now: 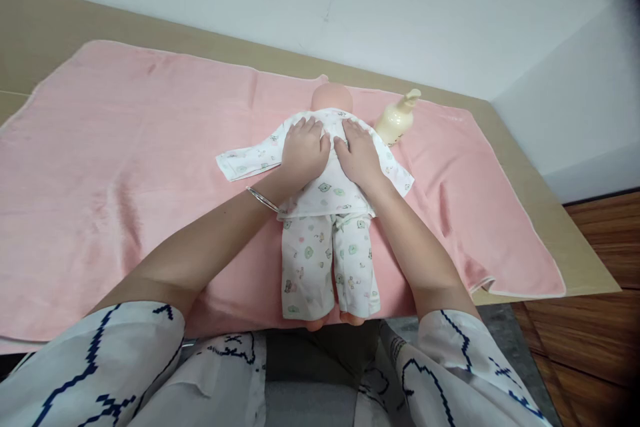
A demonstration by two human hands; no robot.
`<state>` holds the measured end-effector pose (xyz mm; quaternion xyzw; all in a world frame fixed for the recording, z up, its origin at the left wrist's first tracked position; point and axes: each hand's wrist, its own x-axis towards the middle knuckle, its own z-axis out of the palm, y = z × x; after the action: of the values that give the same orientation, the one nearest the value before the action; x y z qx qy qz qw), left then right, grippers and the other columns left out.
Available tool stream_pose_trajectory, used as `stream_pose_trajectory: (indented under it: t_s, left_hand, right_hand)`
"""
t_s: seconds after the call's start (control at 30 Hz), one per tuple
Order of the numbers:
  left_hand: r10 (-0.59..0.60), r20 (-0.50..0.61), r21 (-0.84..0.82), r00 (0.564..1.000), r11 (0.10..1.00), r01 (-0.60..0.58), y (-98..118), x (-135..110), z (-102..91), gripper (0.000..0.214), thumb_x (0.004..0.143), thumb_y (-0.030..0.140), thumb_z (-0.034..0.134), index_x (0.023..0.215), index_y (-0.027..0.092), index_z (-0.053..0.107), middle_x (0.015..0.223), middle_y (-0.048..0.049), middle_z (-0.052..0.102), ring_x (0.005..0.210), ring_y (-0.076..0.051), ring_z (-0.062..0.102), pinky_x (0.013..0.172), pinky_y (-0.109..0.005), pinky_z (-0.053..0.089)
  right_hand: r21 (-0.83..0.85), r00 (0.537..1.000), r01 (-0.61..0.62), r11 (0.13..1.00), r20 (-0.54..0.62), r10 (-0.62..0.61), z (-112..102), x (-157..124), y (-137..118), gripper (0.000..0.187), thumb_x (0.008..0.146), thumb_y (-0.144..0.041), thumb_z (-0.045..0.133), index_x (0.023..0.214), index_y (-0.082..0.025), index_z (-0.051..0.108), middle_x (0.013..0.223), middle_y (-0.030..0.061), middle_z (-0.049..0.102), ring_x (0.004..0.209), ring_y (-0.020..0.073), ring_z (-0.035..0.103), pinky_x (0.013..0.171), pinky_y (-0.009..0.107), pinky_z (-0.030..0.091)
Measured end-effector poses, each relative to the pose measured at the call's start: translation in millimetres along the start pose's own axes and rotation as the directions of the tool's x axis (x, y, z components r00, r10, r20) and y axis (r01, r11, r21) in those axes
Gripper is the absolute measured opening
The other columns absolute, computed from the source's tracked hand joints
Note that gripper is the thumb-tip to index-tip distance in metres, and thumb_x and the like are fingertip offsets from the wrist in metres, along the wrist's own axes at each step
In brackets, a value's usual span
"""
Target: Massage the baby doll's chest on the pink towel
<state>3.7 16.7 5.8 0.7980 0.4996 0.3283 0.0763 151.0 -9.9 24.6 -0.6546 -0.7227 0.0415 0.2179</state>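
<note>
A baby doll [332, 97] lies on a pink blanket, its head toward the wall and its feet at the near table edge. It wears a white patterned long-sleeved top [330, 188] and matching trousers [307, 267]. My left hand [304, 150] rests flat on the left side of the doll's upper body, fingers stretched toward its head. On the right side of the upper body lies my right hand [359, 152], also flat with fingers extended. The two thumbs point toward each other with a small gap between. No face of the doll shows.
The pink blanket [165, 147] covers most of the wooden table [540, 213]. A cream pump bottle [396, 121] stands on it, right of the doll's head. Behind the table rises a white wall [280, 0]. Brown wooden boards [600, 320] show at the lower right.
</note>
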Motion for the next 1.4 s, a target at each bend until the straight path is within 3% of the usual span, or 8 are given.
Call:
stream_pose_trajectory:
  t_s: [0.4, 0.57, 0.73, 0.9, 1.07, 1.2, 1.3, 1.4]
  left_hand:
    - [-0.005, 0.034, 0.056, 0.999, 0.998, 0.003, 4, 0, -5.2, 0.048, 0.101, 0.027, 0.034, 0.137, 0.007, 0.057, 0.147, -0.0193, 0.057, 0.142, -0.034, 0.047, 0.122, -0.052, 0.033]
    - [-0.011, 0.119, 0.175, 0.993, 0.984, -0.01, 24, -9, -17.7, 0.048, 0.099, 0.022, 0.037, 0.137, -0.002, 0.055, 0.146, -0.0263, 0.055, 0.141, -0.039, 0.048, 0.118, -0.052, 0.036]
    - [0.049, 0.183, 0.258, 0.982, 0.961, -0.096, 43, -20, -30.2, 0.042, 0.099, 0.017, 0.037, 0.126, -0.005, 0.061, 0.136, -0.0295, 0.06, 0.134, -0.041, 0.053, 0.111, -0.052, 0.041]
    - [0.069, 0.199, 0.228, 0.978, 0.967, -0.115, 27, -7, -35.7, 0.035, 0.096, 0.017, 0.04, 0.112, 0.003, 0.068, 0.116, -0.0209, 0.07, 0.115, -0.034, 0.063, 0.098, -0.045, 0.051]
    - [0.034, 0.188, 0.166, 0.982, 0.984, -0.066, 7, 6, -25.9, 0.046, 0.101, 0.021, 0.031, 0.131, 0.002, 0.06, 0.141, -0.0215, 0.06, 0.133, -0.032, 0.054, 0.11, -0.047, 0.046]
    - [0.105, 0.151, 0.204, 0.983, 0.97, -0.135, 20, -4, -25.5, 0.042, 0.098, 0.017, 0.035, 0.126, 0.003, 0.063, 0.134, -0.0221, 0.064, 0.128, -0.034, 0.058, 0.108, -0.049, 0.046]
    - [0.193, 0.19, 0.252, 0.963, 0.938, -0.238, 37, -14, -30.9, 0.036, 0.094, 0.014, 0.04, 0.11, 0.004, 0.071, 0.117, -0.0211, 0.07, 0.116, -0.034, 0.064, 0.1, -0.046, 0.051]
    - [0.178, 0.194, 0.284, 0.965, 0.931, -0.229, 43, -17, -34.7, 0.034, 0.093, 0.013, 0.041, 0.102, 0.006, 0.073, 0.112, -0.0201, 0.072, 0.111, -0.032, 0.066, 0.093, -0.044, 0.054]
  right_hand:
    - [0.044, 1.0, -0.005, 0.999, 0.005, 0.005, 0, 1, 1, 0.061, 0.099, -0.038, 0.038, 0.152, -0.007, 0.043, 0.162, 0.0176, 0.04, 0.154, 0.0318, 0.032, 0.128, 0.056, 0.021]
    - [0.11, 0.997, 0.011, 0.994, 0.078, -0.019, -15, 3, 5, 0.066, 0.094, -0.037, 0.047, 0.151, -0.002, 0.043, 0.161, 0.0198, 0.04, 0.153, 0.0302, 0.033, 0.128, 0.049, 0.024]
    - [0.064, 0.998, 0.034, 0.997, 0.045, -0.037, -19, 0, 3, 0.056, 0.096, -0.033, 0.045, 0.148, -0.01, 0.048, 0.157, 0.0156, 0.048, 0.149, 0.0283, 0.041, 0.125, 0.048, 0.031]
    - [-0.059, 1.0, 0.013, 0.998, 0.004, -0.013, -19, -16, -24, 0.049, 0.101, -0.024, 0.032, 0.139, 0.001, 0.053, 0.144, 0.0272, 0.057, 0.142, 0.0363, 0.047, 0.12, 0.053, 0.034]
    - [-0.204, 0.999, 0.036, 0.978, 0.04, -0.028, -28, -30, -46, 0.033, 0.097, -0.019, 0.037, 0.108, -0.01, 0.066, 0.116, 0.0214, 0.07, 0.117, 0.0355, 0.062, 0.1, 0.048, 0.05]
    - [-0.134, 0.999, 0.047, 0.99, 0.03, -0.043, -30, -21, -32, 0.033, 0.098, -0.021, 0.034, 0.101, -0.016, 0.066, 0.11, 0.0163, 0.073, 0.107, 0.0314, 0.065, 0.093, 0.045, 0.052]
    - [-0.048, 0.996, 0.09, 0.995, 0.027, -0.089, -26, -8, -12, 0.035, 0.099, -0.021, 0.032, 0.106, -0.015, 0.065, 0.122, 0.0166, 0.07, 0.116, 0.0304, 0.063, 0.102, 0.046, 0.049]
    - [-0.048, 0.994, 0.106, 0.993, 0.038, -0.104, -21, -4, -6, 0.038, 0.1, -0.02, 0.03, 0.116, -0.011, 0.063, 0.137, 0.0192, 0.063, 0.131, 0.0313, 0.055, 0.114, 0.051, 0.04]
